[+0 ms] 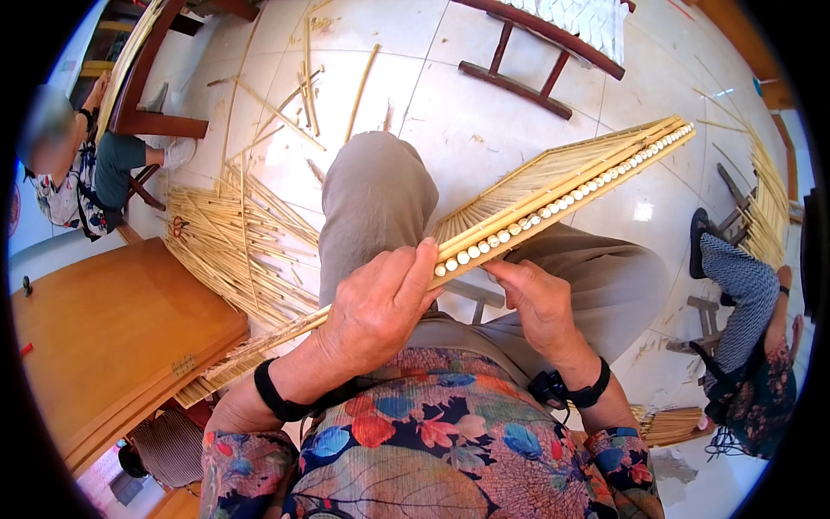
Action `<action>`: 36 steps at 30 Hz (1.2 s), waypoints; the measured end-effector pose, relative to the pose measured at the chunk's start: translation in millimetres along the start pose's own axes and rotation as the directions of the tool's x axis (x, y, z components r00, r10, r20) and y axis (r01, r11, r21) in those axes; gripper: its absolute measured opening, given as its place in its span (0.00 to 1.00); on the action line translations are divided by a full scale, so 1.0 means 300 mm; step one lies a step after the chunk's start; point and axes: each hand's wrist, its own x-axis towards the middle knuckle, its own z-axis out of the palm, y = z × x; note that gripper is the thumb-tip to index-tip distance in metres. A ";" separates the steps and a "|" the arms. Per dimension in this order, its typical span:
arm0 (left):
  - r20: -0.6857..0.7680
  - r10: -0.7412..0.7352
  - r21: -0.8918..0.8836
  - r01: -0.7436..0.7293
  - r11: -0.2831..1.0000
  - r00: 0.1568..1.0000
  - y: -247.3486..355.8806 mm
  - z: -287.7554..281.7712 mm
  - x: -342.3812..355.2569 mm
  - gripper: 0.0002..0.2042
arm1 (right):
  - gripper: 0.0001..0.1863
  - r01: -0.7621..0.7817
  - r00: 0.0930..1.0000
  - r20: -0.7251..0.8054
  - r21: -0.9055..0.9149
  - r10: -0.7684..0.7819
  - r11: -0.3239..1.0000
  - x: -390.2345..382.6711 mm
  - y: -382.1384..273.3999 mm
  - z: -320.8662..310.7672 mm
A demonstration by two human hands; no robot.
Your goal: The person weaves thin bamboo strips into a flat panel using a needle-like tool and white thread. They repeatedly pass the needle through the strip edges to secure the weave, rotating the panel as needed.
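Observation:
Across my lap slants a panel of pale reed stalks [510,195], its near edge lined with a row of round cream-coloured cut ends [553,208] between two straight strips. The fingers of my left hand [380,290] are closed round the left end of this edge. A long reed stalk [285,330] runs out from under that hand toward the lower left. Farther along the same edge, my right hand [536,298] grips the panel from below, its thumb against the lower strip. The right fingertips are partly hidden behind the panel.
Loose reeds [233,233] with red-handled scissors [179,227] lie left of me, beside an orange-brown wooden table [121,329]. Dark wooden stools [536,73] stand ahead. One person [65,186] sits at far left, another [743,320] at right near more reeds [765,208].

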 end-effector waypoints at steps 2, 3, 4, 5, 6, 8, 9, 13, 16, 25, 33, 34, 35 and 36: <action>0.007 0.003 -0.006 -0.003 1.000 1.000 0.000 -0.001 -0.002 0.29 | 0.22 0.009 1.000 -0.012 -0.015 -0.009 1.000 0.000 0.003 0.006; -0.004 0.020 -0.006 -0.020 1.000 1.000 -0.001 0.001 0.001 0.28 | 0.22 0.017 1.000 -0.024 -0.028 -0.018 0.999 -0.003 0.005 0.015; -0.014 0.038 -0.006 -0.038 0.999 0.999 -0.001 0.002 0.005 0.28 | 0.22 0.026 0.999 -0.035 -0.040 -0.028 0.999 -0.004 0.007 0.019; -0.017 0.037 -0.005 -0.037 0.999 0.999 0.000 0.004 0.007 0.28 | 0.21 0.033 0.999 -0.036 -0.037 -0.034 0.999 -0.002 0.010 0.017; -0.018 0.037 -0.007 -0.037 0.999 0.999 0.000 0.006 0.007 0.28 | 0.21 0.035 0.999 -0.039 -0.033 -0.037 0.999 -0.003 0.012 0.016; -0.017 0.036 -0.022 -0.036 0.999 0.999 -0.002 0.007 0.007 0.28 | 0.21 0.040 0.998 -0.048 -0.010 -0.041 0.999 -0.001 0.016 0.019; -0.017 0.034 -0.031 -0.034 0.999 0.999 -0.003 0.003 0.008 0.28 | 0.21 0.047 0.997 -0.053 0.012 -0.047 0.999 0.005 0.019 0.023; 0.024 0.026 -0.030 -0.025 0.999 0.999 -0.002 -0.008 0.007 0.28 | 0.19 0.059 0.996 -0.070 -0.031 -0.061 0.998 0.016 0.009 0.026; 0.003 0.041 -0.034 -0.040 0.999 0.999 -0.002 -0.006 0.008 0.28 | 0.18 0.056 0.996 -0.070 -0.021 -0.058 0.998 0.020 0.006 0.030; 0.041 0.004 -0.025 -0.003 1.000 0.999 -0.003 -0.013 -0.004 0.29 | 0.15 0.125 0.985 -0.108 -0.099 -0.135 0.987 0.038 0.007 0.045; 0.034 0.026 -0.031 -0.025 0.999 0.999 -0.007 -0.011 -0.001 0.29 | 0.13 0.066 0.993 -0.090 -0.074 -0.073 0.995 0.034 -0.005 0.042; 0.033 0.029 -0.029 -0.029 0.999 0.999 -0.008 -0.011 0.001 0.29 | 0.13 0.061 0.994 -0.087 -0.072 -0.067 0.996 0.036 -0.011 0.039; 0.032 0.029 -0.033 -0.028 0.999 0.999 -0.008 -0.009 0.000 0.29 | 0.12 0.042 0.996 -0.078 -0.064 -0.047 0.997 0.036 -0.016 0.037; 0.031 0.028 -0.036 -0.027 0.999 0.999 -0.008 -0.008 -0.002 0.29 | 0.12 0.024 0.997 -0.068 -0.054 -0.027 0.998 0.035 -0.022 0.035</action>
